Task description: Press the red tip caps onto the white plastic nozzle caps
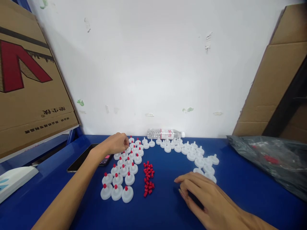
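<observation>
My left hand (119, 142) is at the back left with curled fingers, over the far end of the white nozzle caps (127, 194) that wear red tips. Whatever its fingertips hold is hidden behind the hand. These tipped caps stand upright in rows. To their right lies a loose strip of small red tip covers (148, 175). My right hand (203, 195) hovers low over the table, fingers loosely bent and apart, with nothing visible in them. Just beyond it sit white nozzle caps without red tips (191, 156), in a curved band reaching toward the back.
A clear plastic bottle (165, 134) lies against the white wall. Beneath my left forearm is a dark phone or tablet (82, 158). At the left edge rests a white object (16, 182); a grey plastic bag (268, 159) lies right. Cardboard (31, 105) flanks the blue table (165, 204).
</observation>
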`<state>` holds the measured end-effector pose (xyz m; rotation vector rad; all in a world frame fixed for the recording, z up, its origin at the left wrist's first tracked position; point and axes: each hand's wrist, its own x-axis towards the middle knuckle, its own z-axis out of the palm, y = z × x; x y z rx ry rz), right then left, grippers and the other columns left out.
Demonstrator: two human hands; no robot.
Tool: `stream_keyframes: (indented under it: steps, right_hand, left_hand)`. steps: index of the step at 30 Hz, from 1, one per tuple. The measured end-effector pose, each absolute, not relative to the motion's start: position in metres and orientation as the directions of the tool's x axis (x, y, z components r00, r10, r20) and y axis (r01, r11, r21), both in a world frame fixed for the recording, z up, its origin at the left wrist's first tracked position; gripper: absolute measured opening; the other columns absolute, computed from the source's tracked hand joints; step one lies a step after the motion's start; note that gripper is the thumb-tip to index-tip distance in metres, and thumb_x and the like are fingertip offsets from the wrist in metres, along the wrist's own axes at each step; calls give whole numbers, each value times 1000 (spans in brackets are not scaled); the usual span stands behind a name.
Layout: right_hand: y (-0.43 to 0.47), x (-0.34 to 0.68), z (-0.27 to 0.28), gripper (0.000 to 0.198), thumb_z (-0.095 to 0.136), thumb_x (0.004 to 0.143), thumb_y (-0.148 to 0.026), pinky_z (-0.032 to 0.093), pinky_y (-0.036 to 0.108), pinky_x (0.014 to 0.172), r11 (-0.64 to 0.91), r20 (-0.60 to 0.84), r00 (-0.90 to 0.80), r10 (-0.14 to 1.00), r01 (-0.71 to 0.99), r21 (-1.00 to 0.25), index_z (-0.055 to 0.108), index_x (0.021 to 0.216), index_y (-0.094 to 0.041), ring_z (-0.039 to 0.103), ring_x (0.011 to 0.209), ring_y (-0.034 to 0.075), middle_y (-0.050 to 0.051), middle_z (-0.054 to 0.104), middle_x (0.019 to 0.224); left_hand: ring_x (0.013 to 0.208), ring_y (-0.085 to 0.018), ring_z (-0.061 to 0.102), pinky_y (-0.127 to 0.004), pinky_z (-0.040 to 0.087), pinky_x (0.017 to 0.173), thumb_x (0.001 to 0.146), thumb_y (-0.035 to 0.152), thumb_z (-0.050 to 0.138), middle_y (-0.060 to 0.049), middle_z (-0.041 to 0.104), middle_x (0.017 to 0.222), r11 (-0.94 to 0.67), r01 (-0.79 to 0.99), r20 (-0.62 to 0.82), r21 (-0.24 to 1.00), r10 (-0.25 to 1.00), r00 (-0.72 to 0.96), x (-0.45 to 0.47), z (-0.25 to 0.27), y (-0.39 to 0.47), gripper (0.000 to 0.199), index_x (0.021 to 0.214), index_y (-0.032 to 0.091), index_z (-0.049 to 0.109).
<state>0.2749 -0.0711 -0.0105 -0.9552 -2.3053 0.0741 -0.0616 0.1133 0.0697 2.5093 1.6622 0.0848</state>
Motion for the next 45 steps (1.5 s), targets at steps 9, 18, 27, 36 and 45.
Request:
stream_keyframes:
  steps: [9,18,27,36,45]
  right_hand:
    - [-71,274,-5,15,47,96,-13,61,31,84,748,576,-539,614,631,-207,56,95,-25,72,97,19,4,73,106]
    - [-62,282,1,21,47,98,-15,42,56,113,530,668,-478,570,835,145,64,107,-23,61,127,29,11,67,131]
    - [-43,305,-27,44,45,105,-49,35,70,112,289,589,-380,713,925,246,64,131,-19,57,131,39,17,67,135]
    - [-55,289,-14,27,47,105,-37,29,66,119,411,577,-420,701,899,155,67,120,-26,58,131,32,9,70,127]
    - [-43,306,-32,37,48,102,-45,36,70,112,227,552,-419,721,895,384,69,121,-21,58,130,39,19,66,135]
  left_hand:
    - [73,-22,70,-27,41,57,79,29,62,-5,78,81,-381,921,15,79,924,381,-55,71,109,18,82,22,79]
    - [88,-27,70,-32,48,73,93,33,51,-9,77,97,-438,898,186,49,887,423,-24,83,84,28,97,24,78]
    - [109,-30,62,-35,50,79,90,24,59,-9,74,108,-622,772,34,131,781,623,5,70,58,21,92,24,79]
    - [73,-20,68,-30,50,58,83,24,72,-8,74,103,-565,795,-83,219,801,592,-5,72,62,10,88,24,81]
    - [102,-28,70,-30,53,74,78,18,76,-8,78,95,-595,784,-87,178,784,615,0,66,61,13,87,24,83]
